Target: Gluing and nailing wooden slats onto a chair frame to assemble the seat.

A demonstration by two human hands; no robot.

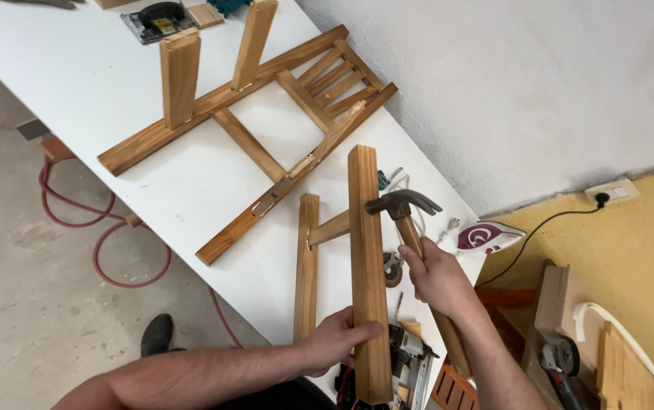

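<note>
The long brown wooden bar (368,273) stands on its edge on the white table (114,83), near the edge closest to you, and it points away from you. Your left hand (338,338) is closed around the near part of the bar and keeps it steady. Your right hand (437,277) is closed tight on the wooden handle of a claw hammer with a dark metal head (401,203). The hammer head sits right next to the right side of the bar, close to its far end.

A short brown wooden crosspiece (330,229) joins the bar to a second, thinner wooden bar (306,266) that lies to its left. I think you are at the knocking step, where you tap this piece loose or tap it tight. I cannot tell which. A good next hit needs a firm left hand, with its fingers kept well back from the hammer head.

Farther out on the table lies a big brown wooden frame with slats (266,114), tipped on its side. A nail gun (410,361) rests by the near end of the bar. A red hose (107,250) loops on the grey floor to your left.
</note>
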